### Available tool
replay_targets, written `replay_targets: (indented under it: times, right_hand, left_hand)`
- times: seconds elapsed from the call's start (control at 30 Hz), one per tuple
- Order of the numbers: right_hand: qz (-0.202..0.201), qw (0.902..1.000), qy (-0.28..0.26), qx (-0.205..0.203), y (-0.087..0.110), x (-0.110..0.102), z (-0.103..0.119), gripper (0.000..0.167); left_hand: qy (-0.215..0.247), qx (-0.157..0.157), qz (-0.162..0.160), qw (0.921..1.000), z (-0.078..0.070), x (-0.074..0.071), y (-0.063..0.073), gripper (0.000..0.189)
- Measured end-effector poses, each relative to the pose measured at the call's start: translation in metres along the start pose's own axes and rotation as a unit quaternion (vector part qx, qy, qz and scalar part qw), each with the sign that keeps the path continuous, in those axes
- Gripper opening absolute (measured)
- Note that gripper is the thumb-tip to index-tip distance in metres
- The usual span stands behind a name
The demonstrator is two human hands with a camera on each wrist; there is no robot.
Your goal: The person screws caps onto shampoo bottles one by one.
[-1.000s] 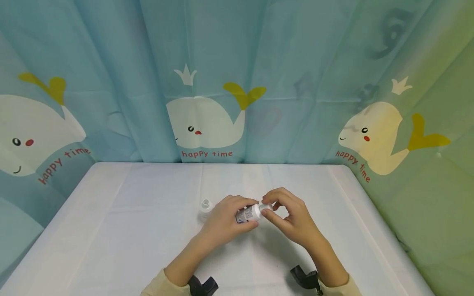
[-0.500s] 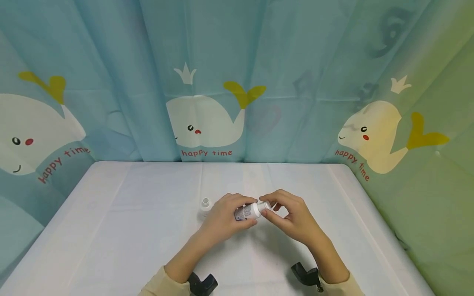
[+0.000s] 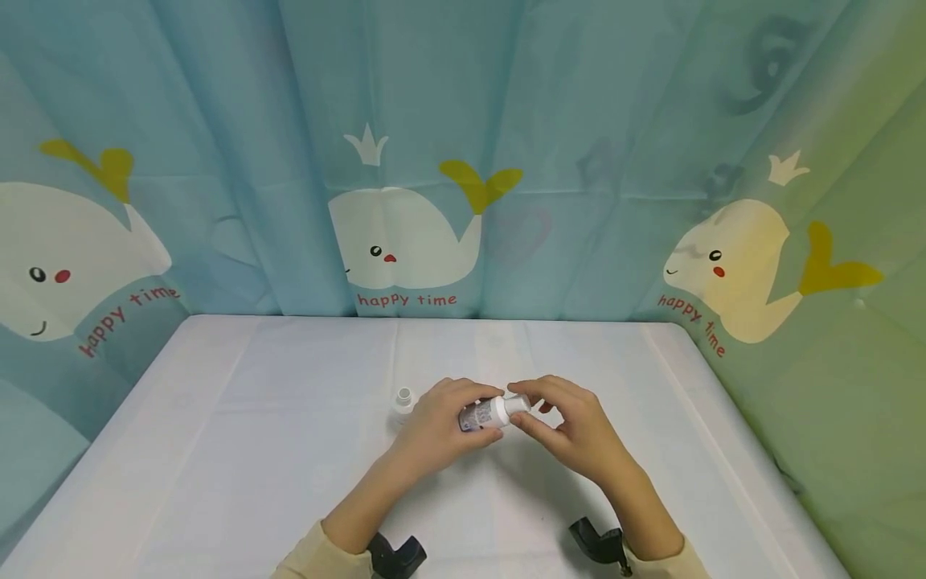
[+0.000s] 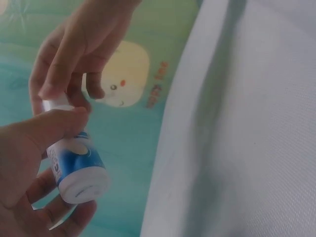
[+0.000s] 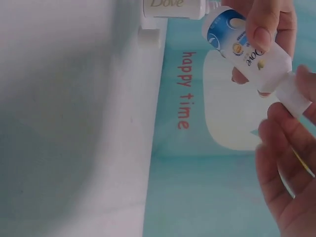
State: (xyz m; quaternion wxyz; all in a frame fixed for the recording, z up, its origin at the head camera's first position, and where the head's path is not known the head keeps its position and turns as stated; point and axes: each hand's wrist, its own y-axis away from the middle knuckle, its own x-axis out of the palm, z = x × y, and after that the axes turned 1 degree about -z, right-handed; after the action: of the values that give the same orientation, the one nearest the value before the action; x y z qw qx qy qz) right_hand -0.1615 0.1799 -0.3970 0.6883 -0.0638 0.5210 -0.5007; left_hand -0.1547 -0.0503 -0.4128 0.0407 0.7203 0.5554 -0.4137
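My left hand [image 3: 437, 426] grips a small white Dove bottle [image 3: 481, 415], held above the table and tilted, its capped end toward the right. Blue print and a white base show on this bottle [image 4: 79, 160] in the left wrist view. The thumb and fingers of my right hand [image 3: 575, 422] pinch the white cap [image 3: 517, 404], which sits on the bottle's neck. Behind my left hand a second white Dove bottle [image 3: 402, 406] stands upright without a cap. Its threaded neck [image 5: 213, 7] shows in the right wrist view.
A loose white cap [image 5: 149, 38] lies near the standing bottle. The white table [image 3: 289, 450] stretches around both hands, with a whale-print curtain [image 3: 405, 241] along its back and sides. Black wrist mounts [image 3: 600, 543] sit below the forearms.
My right fingers have shifted slightly around the cap, which now shows more plainly. The gripped bottle has tipped a little, its capped end higher. The standing bottle stays put.
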Motion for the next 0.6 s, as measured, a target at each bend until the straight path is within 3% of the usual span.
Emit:
replay_targets:
  times: [0.17,0.4,0.6]
  right_hand:
    - [0.010,0.9997,0.000,0.023,0.0011,-0.0018,0.0005,0.044]
    - [0.014,0.9999,-0.003,-0.004,0.0001,-0.0023,-0.0009,0.033]
    - [0.009,0.9996,0.017,0.019,0.0010,-0.0026,0.0002,0.033]
  left_hand:
    - [-0.005,-0.006,0.003,1.0000,-0.0008,0.0003,0.0002,0.044]
    - [-0.002,-0.009,-0.002,1.0000,-0.0030,-0.0011,0.0010,0.043]
    - [-0.005,-0.010,0.000,0.9999,-0.0041,-0.0020,0.0004,0.044]
